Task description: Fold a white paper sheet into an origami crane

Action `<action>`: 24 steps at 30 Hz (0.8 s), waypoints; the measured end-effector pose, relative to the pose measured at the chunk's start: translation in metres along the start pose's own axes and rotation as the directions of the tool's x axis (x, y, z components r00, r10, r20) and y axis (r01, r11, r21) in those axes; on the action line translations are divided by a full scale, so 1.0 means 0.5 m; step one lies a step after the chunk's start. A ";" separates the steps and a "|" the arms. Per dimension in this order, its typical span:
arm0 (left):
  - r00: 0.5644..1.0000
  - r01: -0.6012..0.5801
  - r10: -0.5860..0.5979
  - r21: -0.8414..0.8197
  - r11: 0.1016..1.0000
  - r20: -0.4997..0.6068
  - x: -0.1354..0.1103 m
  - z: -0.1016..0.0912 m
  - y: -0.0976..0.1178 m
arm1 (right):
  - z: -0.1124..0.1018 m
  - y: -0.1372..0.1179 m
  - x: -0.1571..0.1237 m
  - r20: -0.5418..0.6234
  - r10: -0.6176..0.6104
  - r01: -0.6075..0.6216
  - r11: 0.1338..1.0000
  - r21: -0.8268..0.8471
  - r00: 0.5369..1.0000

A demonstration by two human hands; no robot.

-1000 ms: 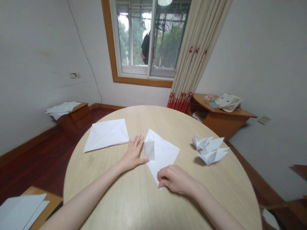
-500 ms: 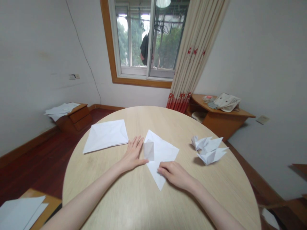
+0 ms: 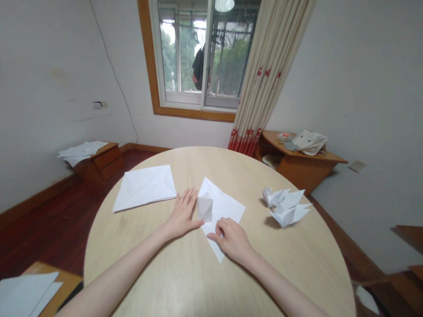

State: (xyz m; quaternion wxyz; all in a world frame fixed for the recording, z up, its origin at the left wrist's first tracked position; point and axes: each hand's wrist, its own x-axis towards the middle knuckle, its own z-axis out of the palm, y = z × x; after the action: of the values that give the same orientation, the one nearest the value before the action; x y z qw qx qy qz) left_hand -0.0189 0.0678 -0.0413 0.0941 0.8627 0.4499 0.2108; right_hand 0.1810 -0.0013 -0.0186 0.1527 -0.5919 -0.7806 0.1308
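Observation:
A white sheet of paper, partly folded, lies at the middle of the round table. A small greyish folded flap stands out at its left side, and a pointed corner reaches toward me. My left hand rests flat with fingers spread at the sheet's left edge, its thumb touching the paper just below the flap. On the lower part of the sheet is my right hand, fingers curled in, thumb stretched left across the paper. Nothing shows between its fingers.
A stack of white paper lies on the left of the wooden table. Folded paper shapes sit at the right. More sheets lie on a surface at lower left. A cabinet with a bag stands beyond.
My right hand has slid a little left and up over the paper, its thumb nearer the sheet's left edge. My left hand keeps its place.

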 end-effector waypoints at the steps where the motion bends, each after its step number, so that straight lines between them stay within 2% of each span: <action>1: 1.000 0.000 0.000 0.005 1.000 -0.009 0.000 0.001 0.002 | 0.000 0.000 0.002 0.002 0.015 -0.015 1.000 0.012 1.000; 5: 1.000 0.003 -0.002 0.013 1.000 -0.020 -0.001 0.004 0.011 | -0.008 -0.001 0.006 0.034 0.035 -0.037 0.998 0.043 0.999; 13: 0.998 0.052 -0.051 -0.033 0.998 0.027 0.002 0.004 0.009 | -0.015 0.000 0.009 0.091 0.062 -0.068 0.996 0.066 0.994; 20: 0.998 0.048 -0.045 -0.086 0.995 0.033 0.003 0.007 0.001 | -0.012 0.002 0.008 0.077 0.052 -0.056 0.997 0.052 0.996; 24: 0.999 0.031 -0.029 -0.091 0.995 0.023 0.003 0.007 0.000 | -0.007 0.003 0.002 0.020 -0.006 0.007 1.000 -0.020 1.000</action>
State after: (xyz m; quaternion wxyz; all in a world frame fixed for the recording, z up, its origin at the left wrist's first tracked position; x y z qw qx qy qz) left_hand -0.0163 0.0691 -0.0441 0.1412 0.8529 0.4516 0.2205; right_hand 0.1835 0.0004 -0.0160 0.1396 -0.5896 -0.7852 0.1282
